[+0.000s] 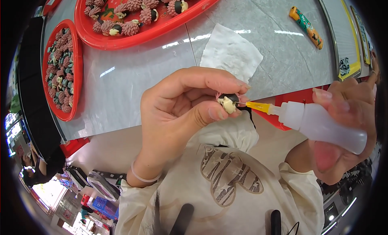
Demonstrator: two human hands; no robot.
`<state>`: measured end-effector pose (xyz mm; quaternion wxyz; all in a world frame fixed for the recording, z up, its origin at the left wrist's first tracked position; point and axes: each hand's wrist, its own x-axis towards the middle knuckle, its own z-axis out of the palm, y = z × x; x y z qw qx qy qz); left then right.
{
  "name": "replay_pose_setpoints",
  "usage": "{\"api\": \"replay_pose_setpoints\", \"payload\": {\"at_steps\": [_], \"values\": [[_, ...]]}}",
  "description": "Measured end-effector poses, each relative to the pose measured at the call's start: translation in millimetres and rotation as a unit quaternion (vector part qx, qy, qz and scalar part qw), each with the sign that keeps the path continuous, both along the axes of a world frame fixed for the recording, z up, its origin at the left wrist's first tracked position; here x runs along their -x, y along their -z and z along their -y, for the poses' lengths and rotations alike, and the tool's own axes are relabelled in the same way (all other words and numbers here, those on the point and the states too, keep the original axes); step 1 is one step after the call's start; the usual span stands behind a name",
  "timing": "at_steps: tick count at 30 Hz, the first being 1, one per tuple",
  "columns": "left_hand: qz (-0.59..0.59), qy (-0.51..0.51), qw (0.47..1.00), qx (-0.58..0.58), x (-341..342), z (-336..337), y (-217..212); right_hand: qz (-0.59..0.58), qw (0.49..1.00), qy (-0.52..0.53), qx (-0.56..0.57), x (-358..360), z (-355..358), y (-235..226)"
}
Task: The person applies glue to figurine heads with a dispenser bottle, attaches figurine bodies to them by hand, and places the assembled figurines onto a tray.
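Note:
Between the thumb and fingers of my left hand is a small figurine, cream and black with a bit of pink. My right hand grips a translucent white squeeze bottle on its side. The bottle's yellow needle tip points left, and its thin metal needle reaches the figurine or nearly so; I cannot tell whether it touches. Just beyond my left hand, a white paper tissue lies on the grey table.
A large red tray at the back holds several pink, black and cream figurines. To the left, a smaller red tray is filled with pink and grey-green pieces. An orange and green tube-shaped item lies at the back right. Another person is at far left.

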<state>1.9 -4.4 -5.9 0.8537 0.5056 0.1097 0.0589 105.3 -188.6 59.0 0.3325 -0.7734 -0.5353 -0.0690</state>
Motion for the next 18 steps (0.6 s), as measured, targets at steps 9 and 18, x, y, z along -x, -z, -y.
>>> {"api": "replay_pose_setpoints", "payload": {"at_steps": [9,18], "values": [[0.004,0.008,1.0,0.019,-4,3,-1,-0.376,0.895,0.139,-0.194,-7,27,27],[0.021,-0.005,1.0,-0.006,3,3,2,-0.207,0.936,0.228,-0.168,-22,-2,72]]}}
